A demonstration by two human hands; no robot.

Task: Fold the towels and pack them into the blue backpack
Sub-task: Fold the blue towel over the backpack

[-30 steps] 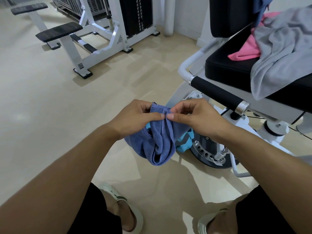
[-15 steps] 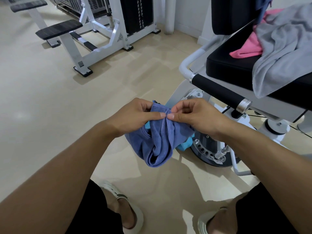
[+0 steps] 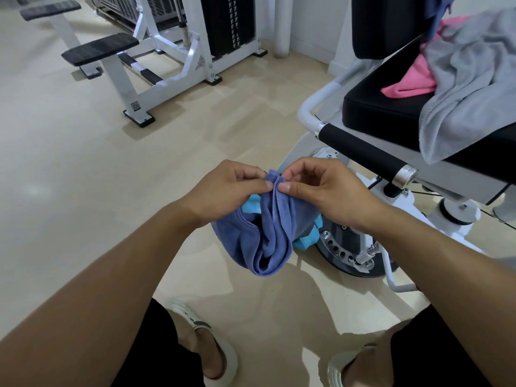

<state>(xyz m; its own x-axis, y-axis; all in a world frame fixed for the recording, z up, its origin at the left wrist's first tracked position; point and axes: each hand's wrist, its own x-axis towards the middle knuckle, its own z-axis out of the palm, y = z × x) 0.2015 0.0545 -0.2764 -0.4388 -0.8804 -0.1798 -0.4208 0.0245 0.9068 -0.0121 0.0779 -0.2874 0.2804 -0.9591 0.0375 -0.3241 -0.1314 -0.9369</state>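
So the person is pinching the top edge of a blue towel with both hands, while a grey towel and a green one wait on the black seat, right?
Nearly. The head view shows both hands, left hand and right hand, pinching the blue towel, and the grey towel on the black seat. But the other towel there is a pink towel, not green.

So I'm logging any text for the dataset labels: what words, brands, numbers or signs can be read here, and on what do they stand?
No text can be read here.
QR-style sticker on the white bench frame: a code pattern only, too small to decode.
Light blue item behind the blue towel: faint pale marks, too blurred to read.
Gray towel and pink towel: no print visible.
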